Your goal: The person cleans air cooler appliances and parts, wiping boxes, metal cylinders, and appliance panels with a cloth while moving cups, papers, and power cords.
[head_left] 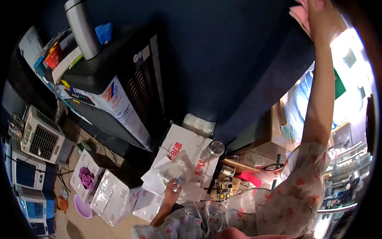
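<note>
High at the upper right, my right hand (pixel 325 23) is closed on a folded pink cloth (pixel 301 18), close to the dark blue wall (pixel 223 51). The arm is stretched up. Low in the middle, my left hand (pixel 172 194) is beside a crumpled clear plastic bag (pixel 175 169) on a white carton (pixel 185 143) with red characters. Its fingers are bent around something small and shiny that I cannot make out. A steel-lidded clear jar (pixel 215 149) stands on the same carton, to the right of the bag.
A large black air cooler (pixel 107 91) stands at the left, with a silver flask (pixel 82 30) and a red cup (pixel 54 55) on top. More coolers (pixel 41 137), white boxes (pixel 109 197) and a purple basin (pixel 82 206) are on the floor. A wooden cabinet (pixel 258 133) is at the right.
</note>
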Action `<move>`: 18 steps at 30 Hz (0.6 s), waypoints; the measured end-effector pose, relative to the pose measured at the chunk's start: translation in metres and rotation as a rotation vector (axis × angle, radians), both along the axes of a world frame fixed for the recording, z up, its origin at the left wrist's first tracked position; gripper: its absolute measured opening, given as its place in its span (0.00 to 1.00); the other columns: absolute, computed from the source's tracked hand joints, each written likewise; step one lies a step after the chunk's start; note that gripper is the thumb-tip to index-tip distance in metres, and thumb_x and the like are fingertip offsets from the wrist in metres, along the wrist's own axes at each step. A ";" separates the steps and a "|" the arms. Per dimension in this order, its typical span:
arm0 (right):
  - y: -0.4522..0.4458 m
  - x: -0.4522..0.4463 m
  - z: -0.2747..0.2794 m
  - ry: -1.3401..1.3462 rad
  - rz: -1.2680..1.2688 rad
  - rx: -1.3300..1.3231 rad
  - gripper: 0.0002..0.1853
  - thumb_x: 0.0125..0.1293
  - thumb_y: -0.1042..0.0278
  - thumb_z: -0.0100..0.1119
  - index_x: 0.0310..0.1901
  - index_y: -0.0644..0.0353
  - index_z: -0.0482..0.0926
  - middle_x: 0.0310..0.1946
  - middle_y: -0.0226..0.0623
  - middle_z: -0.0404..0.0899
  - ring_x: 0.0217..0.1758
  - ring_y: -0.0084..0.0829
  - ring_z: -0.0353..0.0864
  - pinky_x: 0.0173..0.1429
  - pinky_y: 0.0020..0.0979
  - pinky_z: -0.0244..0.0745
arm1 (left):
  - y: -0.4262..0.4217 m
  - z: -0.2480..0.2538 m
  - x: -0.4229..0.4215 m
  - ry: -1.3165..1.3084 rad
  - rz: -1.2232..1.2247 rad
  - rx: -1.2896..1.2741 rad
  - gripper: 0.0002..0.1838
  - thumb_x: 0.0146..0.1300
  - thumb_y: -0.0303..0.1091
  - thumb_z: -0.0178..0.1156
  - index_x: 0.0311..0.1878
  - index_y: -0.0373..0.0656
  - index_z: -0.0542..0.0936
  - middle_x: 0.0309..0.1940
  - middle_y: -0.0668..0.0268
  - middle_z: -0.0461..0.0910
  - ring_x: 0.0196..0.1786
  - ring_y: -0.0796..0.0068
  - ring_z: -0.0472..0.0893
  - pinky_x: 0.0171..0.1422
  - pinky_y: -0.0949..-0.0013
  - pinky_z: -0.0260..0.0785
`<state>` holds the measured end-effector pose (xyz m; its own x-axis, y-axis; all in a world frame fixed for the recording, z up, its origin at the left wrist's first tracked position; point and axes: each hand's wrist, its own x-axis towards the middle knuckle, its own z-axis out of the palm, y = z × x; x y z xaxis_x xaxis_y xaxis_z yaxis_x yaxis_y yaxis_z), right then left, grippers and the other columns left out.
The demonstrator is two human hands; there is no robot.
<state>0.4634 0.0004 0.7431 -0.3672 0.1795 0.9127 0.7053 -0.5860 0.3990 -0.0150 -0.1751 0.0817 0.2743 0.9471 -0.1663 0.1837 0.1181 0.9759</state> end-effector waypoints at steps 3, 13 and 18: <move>-0.007 -0.062 -0.098 0.066 -0.159 -0.231 0.31 0.55 0.47 0.58 0.59 0.50 0.67 0.55 0.39 0.70 0.59 0.44 0.67 0.61 0.46 0.60 | -0.001 -0.015 0.007 -0.055 -0.031 0.024 0.25 0.53 0.26 0.64 0.56 0.38 0.70 0.51 0.57 0.71 0.44 0.67 0.77 0.47 0.69 0.72; 0.009 -0.085 -0.316 0.479 0.058 -1.047 0.29 0.53 0.49 0.61 0.51 0.62 0.69 0.37 0.36 0.76 0.52 0.37 0.72 0.66 0.38 0.58 | -0.014 -0.015 -0.026 -0.030 -0.042 -0.008 0.18 0.56 0.33 0.63 0.50 0.37 0.76 0.42 0.56 0.78 0.41 0.66 0.81 0.41 0.67 0.73; 0.029 -0.122 -0.178 0.397 -0.281 -0.910 0.20 0.65 0.53 0.49 0.41 0.64 0.80 0.40 0.39 0.77 0.51 0.35 0.73 0.69 0.39 0.54 | -0.014 -0.022 -0.056 -0.264 0.018 -0.298 0.17 0.61 0.24 0.55 0.55 0.37 0.72 0.29 0.70 0.76 0.30 0.85 0.72 0.32 0.80 0.65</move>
<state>0.3414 0.0298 0.5653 0.0930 0.8956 0.4350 0.7669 -0.3431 0.5424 -0.0707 -0.1892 0.0596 0.3280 0.8730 -0.3609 -0.0735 0.4044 0.9116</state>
